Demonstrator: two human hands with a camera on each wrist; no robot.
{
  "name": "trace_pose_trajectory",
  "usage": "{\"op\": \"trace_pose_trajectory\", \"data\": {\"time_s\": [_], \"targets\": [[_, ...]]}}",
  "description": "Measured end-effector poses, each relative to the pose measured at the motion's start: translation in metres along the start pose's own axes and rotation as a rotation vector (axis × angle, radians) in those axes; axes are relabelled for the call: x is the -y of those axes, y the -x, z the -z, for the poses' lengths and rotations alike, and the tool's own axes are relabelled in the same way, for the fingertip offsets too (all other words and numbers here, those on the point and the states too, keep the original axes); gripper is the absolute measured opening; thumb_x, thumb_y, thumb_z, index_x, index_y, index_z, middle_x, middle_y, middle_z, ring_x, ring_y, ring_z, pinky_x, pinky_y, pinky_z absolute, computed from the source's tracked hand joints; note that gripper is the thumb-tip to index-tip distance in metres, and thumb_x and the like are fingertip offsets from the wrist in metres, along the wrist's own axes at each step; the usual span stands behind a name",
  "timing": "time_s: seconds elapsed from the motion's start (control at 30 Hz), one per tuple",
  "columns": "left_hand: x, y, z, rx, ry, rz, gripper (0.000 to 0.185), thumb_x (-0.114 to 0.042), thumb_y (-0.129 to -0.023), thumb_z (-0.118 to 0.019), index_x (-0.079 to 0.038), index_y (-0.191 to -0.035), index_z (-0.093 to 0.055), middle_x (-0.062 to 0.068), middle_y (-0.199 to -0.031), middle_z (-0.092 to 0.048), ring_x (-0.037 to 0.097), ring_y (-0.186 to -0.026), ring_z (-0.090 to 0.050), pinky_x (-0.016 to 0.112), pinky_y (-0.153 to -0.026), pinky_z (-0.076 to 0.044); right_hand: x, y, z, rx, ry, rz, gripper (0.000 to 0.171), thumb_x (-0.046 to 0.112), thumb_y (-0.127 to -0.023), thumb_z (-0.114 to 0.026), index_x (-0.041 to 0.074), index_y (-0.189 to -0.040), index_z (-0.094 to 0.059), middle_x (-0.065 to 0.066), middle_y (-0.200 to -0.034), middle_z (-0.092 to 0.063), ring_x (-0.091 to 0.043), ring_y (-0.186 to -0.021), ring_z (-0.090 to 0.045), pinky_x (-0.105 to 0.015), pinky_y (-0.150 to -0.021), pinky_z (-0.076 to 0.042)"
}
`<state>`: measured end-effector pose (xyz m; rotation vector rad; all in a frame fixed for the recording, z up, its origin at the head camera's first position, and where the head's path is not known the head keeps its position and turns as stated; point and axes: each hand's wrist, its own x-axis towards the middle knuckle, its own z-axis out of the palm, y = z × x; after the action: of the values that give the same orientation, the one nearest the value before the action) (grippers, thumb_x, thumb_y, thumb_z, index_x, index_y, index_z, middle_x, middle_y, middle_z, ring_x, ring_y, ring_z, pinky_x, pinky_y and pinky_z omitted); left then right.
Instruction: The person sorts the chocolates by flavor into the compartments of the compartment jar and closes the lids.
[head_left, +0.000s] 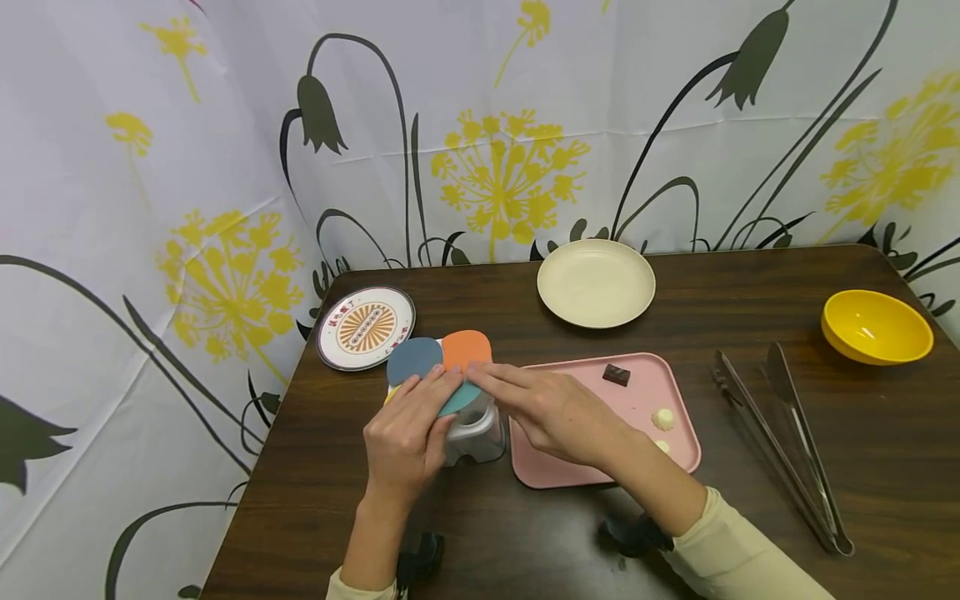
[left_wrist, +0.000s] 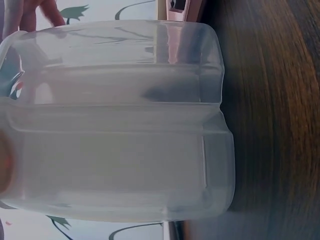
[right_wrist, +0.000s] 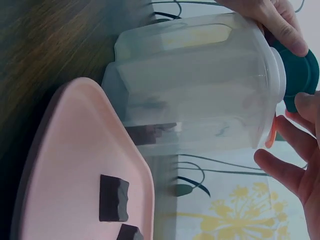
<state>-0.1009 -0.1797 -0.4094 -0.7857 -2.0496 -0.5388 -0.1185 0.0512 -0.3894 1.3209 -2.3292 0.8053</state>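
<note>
A translucent plastic storage canister (left_wrist: 120, 150) stands upright on the table, with blue (head_left: 415, 360), orange (head_left: 467, 348) and teal lids (head_left: 459, 400) on top and a bit of yellow at the left. The near teal lid is tilted up, its underside visible in the right wrist view. My left hand (head_left: 405, 437) lays its fingers over the lids from the left, with the thumb at the teal lid's edge. From the right, my right hand (head_left: 558, 408) reaches its fingertips to where orange and teal meet, its thumb against the teal lid. Nothing shows inside the canister.
A pink tray (head_left: 547, 467) beside the canister bears a dark brown block (head_left: 617, 375) and small cream-coloured pieces (head_left: 663, 418). Metal tongs (head_left: 795, 450) and a yellow bowl (head_left: 877, 327) are to the right. A patterned plate (head_left: 366, 328) and a cream plate (head_left: 596, 283) lie farther back.
</note>
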Motion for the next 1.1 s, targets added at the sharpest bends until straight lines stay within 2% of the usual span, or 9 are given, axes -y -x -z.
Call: {"op": "trace_pose_trajectory", "data": {"time_s": [0.17, 0.37, 0.67, 0.9, 1.1], "targets": [[-0.001, -0.001, 0.0, 0.002, 0.012, 0.021, 0.039, -0.03, -0.105, -0.043, -0.005, -0.122, -0.068, 0.005, -0.115, -0.071, 0.025, -0.102, -0.069, 0.049, -0.084, -0.055, 0.002, 0.003, -0.002, -0.035, -0.02, -0.041, 0.057, 0.007, -0.096, -0.059, 0.014, -0.149, -0.043, -0.002, -0.145, -0.05, -0.015, -0.121, -0.058, -0.033, -0.093, -0.05], [-0.001, -0.001, 0.001, -0.005, 0.023, 0.037, 0.033, -0.023, -0.104, -0.045, -0.003, -0.119, -0.067, 0.006, -0.114, -0.071, 0.023, -0.102, -0.069, 0.049, -0.083, -0.055, 0.003, 0.005, -0.003, -0.076, -0.048, -0.047, 0.056, 0.008, -0.095, -0.062, 0.01, -0.148, -0.044, -0.002, -0.145, -0.05, -0.014, -0.121, -0.057, -0.033, -0.093, -0.05], [-0.001, -0.001, 0.001, -0.006, 0.036, 0.075, 0.029, -0.017, -0.101, -0.051, -0.002, -0.12, -0.067, 0.009, -0.112, -0.072, 0.024, -0.1, -0.07, 0.05, -0.083, -0.055, 0.003, 0.012, 0.004, -0.029, -0.072, -0.118, 0.055, 0.013, -0.097, -0.06, 0.016, -0.149, -0.043, 0.003, -0.148, -0.047, -0.01, -0.125, -0.053, -0.033, -0.095, -0.049], [-0.001, -0.001, 0.001, -0.003, 0.044, 0.09, 0.028, -0.015, -0.1, -0.054, -0.003, -0.12, -0.067, 0.009, -0.112, -0.072, 0.024, -0.101, -0.07, 0.05, -0.085, -0.054, 0.001, 0.029, 0.015, -0.018, -0.1, -0.205, 0.051, 0.012, -0.096, -0.061, 0.017, -0.146, -0.049, 0.004, -0.149, -0.046, -0.008, -0.124, -0.053, -0.029, -0.085, -0.052], [-0.002, -0.001, 0.001, -0.004, 0.051, 0.095, 0.027, -0.014, -0.099, -0.053, -0.003, -0.12, -0.068, 0.009, -0.112, -0.072, 0.024, -0.101, -0.069, 0.049, -0.086, -0.054, -0.005, 0.05, 0.03, -0.058, -0.079, -0.297, 0.051, 0.017, -0.095, -0.063, 0.019, -0.144, -0.051, 0.004, -0.147, -0.049, -0.013, -0.12, -0.057, -0.036, -0.09, -0.05]]}}
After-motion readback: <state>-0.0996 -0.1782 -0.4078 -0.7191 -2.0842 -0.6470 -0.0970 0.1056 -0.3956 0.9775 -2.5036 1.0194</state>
